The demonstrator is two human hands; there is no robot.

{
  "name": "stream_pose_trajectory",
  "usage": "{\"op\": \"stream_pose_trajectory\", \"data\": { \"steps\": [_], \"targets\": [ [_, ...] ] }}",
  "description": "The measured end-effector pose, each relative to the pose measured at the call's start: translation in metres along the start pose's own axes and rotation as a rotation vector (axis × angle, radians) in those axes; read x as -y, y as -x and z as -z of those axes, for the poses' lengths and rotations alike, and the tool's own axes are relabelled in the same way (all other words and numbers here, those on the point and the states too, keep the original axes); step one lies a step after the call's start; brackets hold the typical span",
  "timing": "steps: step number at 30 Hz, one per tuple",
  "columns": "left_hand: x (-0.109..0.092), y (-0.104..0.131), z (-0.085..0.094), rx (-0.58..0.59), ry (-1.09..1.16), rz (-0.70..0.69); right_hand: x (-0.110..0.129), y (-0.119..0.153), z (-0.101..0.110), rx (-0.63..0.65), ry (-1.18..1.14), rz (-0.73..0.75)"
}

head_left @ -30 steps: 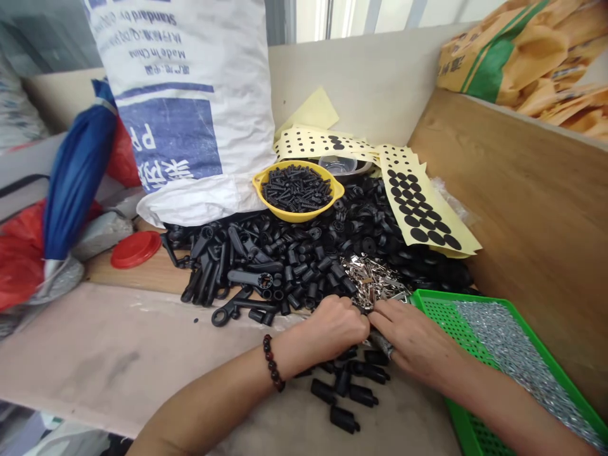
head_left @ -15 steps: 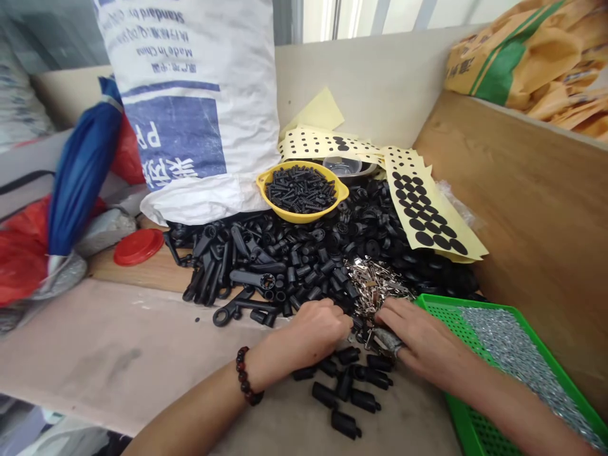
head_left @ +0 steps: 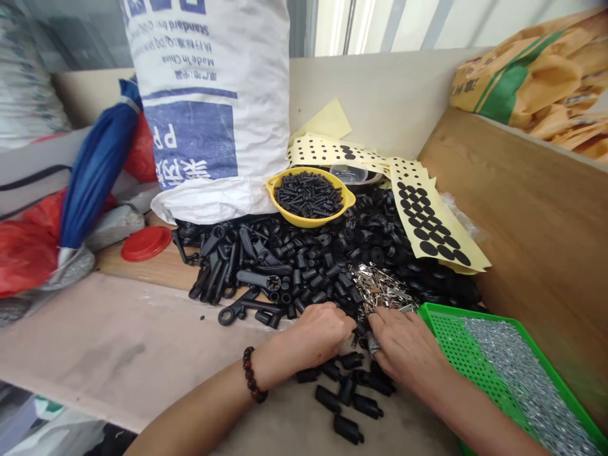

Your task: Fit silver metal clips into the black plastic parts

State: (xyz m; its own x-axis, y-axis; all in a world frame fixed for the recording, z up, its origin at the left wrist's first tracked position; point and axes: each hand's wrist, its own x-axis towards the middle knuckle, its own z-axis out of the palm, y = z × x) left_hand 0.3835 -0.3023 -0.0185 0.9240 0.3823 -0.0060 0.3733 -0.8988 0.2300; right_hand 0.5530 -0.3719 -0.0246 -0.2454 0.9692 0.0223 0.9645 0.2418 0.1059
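Observation:
My left hand point(head_left: 320, 332), a dark bead bracelet point(head_left: 251, 373) on its wrist, is closed with the fingertips turned away from view; what it grips is hidden. Close beside it, my right hand point(head_left: 406, 342) has its fingers bent down at the near edge of a pile of small metal clips point(head_left: 380, 286). Its thumb wears a grey wrapping point(head_left: 372, 344), and anything pinched there is out of sight. Below both hands several black plastic cylinders point(head_left: 349, 429) with narrow tips lie on the table. Beyond them is a heap of short black cylinders point(head_left: 316, 282).
A green perforated tray point(head_left: 482, 361) of small silvery parts stands at the right, beside a wooden panel point(head_left: 532, 209). Black crank-like handles point(head_left: 259, 278) lie left. Behind are a yellow bowl point(head_left: 308, 220) of black screw-like pieces, sticker sheets point(head_left: 408, 183) and a white sack point(head_left: 261, 107).
My right hand has shifted slightly left and down, its thumb drawing in toward the left hand. My left hand stays closed in nearly the same place. The whole view has tilted a little.

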Motion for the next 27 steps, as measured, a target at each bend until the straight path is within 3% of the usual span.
{"op": "stream_pose_trajectory", "data": {
  "steps": [4, 8, 12, 15, 20, 27],
  "targets": [
    [-0.003, -0.008, 0.004, -0.031, 0.142, 0.144, -0.010, 0.005, 0.003, -0.084, -0.039, 0.051],
    [-0.003, -0.017, 0.015, -0.087, 0.370, 0.134, -0.016, 0.005, 0.013, -0.238, -0.106, 0.191],
    [0.000, -0.017, 0.025, -0.133, 0.681, 0.258, -0.018, 0.001, 0.023, -0.337, -0.194, 0.181],
    [0.003, -0.010, 0.027, -0.172, 0.880, 0.341, -0.017, -0.002, 0.026, -0.280, -0.421, 0.103],
    [0.005, -0.001, 0.026, -0.195, 0.969, 0.395, -0.011, -0.005, 0.024, -0.125, -0.816, -0.007],
    [0.003, 0.001, 0.025, -0.201, 1.001, 0.412, -0.014, -0.003, 0.022, -0.146, -0.916, 0.047]
  ]
}}
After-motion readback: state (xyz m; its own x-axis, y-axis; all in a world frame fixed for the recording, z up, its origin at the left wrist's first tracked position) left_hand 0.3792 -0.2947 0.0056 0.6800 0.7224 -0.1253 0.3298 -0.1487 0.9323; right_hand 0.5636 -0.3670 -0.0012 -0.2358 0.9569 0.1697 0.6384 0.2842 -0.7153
